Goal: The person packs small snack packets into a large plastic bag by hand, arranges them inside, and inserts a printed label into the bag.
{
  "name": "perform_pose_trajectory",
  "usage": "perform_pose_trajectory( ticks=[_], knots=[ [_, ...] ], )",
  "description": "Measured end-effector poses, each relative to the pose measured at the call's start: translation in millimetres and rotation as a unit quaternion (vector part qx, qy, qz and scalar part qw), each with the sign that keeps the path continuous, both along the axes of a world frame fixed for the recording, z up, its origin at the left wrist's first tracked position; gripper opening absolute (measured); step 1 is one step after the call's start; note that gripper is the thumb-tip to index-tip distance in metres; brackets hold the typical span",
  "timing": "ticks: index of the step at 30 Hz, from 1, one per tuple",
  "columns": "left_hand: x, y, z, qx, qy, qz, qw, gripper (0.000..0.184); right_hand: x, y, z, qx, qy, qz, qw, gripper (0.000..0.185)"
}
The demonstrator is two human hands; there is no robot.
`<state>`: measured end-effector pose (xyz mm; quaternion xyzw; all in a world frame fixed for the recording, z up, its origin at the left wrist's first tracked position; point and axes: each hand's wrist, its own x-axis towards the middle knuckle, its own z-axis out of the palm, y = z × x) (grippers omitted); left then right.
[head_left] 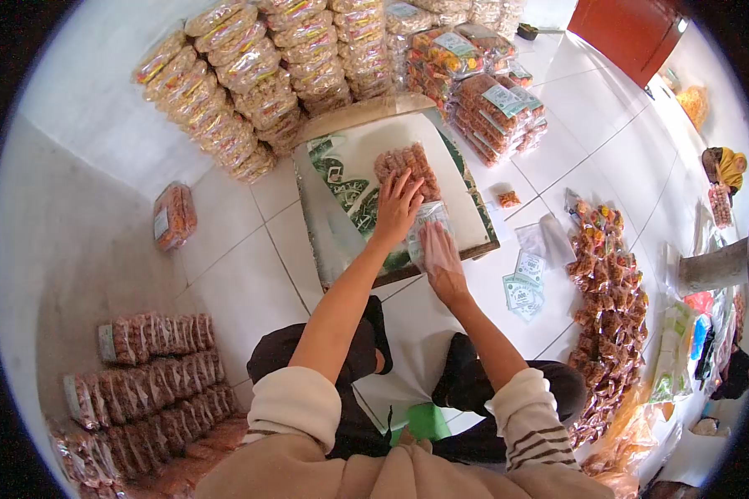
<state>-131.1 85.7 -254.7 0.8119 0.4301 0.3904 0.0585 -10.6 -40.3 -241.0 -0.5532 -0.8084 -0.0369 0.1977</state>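
Observation:
A clear plastic pack of small reddish-brown snacks [414, 156] lies on a low table [391, 133] with a white and green top. My left hand [398, 208] rests on the near left part of the pack, its fingers spread. Close to the table's front edge, my right hand [439, 252] is at the open, loose end of the plastic bag [427, 218], fingers stretched out and seen partly through the clear film. A pale label shows inside that end.
Tall stacks of snack packs [266, 75] stand behind the table, with more packs [499, 108] at its back right. Labels [524, 283] and a long heap of small bags [612, 308] lie right. Packs [154, 374] line the left floor. Another person [728, 170] is far right.

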Motion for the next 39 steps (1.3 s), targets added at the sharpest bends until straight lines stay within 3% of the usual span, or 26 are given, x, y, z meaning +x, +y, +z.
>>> perform_pose_trajectory(
  ticks=[3,5,9,14,17,20,24,29,33,39],
  knots=[
    [-1,-2,2,-0.001,0.011,0.002,1.0,0.032,7,2,-6,0.007,-0.02,0.022,1.0,0.049],
    [0,-1,3,-0.009,0.01,0.011,1.0,0.033,14,-1,-25,0.007,0.1,0.041,0.994,0.053],
    [1,3,-3,0.023,0.024,0.012,0.999,0.033,9,-3,-10,-0.024,0.012,0.015,1.0,0.05],
    [0,-1,8,-0.033,0.011,0.006,0.999,0.034,1,28,-4,-0.038,-0.067,0.013,0.997,0.056],
    [-3,0,10,-0.035,0.025,-0.009,0.999,0.04,-3,41,-6,0.008,-0.024,0.012,1.0,0.056],
    [-5,1,9,-0.054,-0.031,-0.019,0.998,0.049,-1,38,1,-0.014,-0.045,0.021,0.999,0.055],
    [-3,6,-2,-0.04,-0.014,-0.016,0.999,0.054,5,28,1,-0.019,-0.014,0.028,0.999,0.056],
    [-7,6,-2,-0.054,-0.093,-0.072,0.992,0.057,-1,43,-3,0.002,0.049,0.038,0.998,0.061],
    [-11,7,4,-0.072,-0.017,-0.066,0.995,0.057,-2,40,2,0.001,0.034,0.024,0.999,0.063],
    [-6,3,-6,-0.023,-0.118,0.009,0.993,0.057,-7,28,0,-0.017,0.038,-0.037,0.998,0.058]
  ],
)
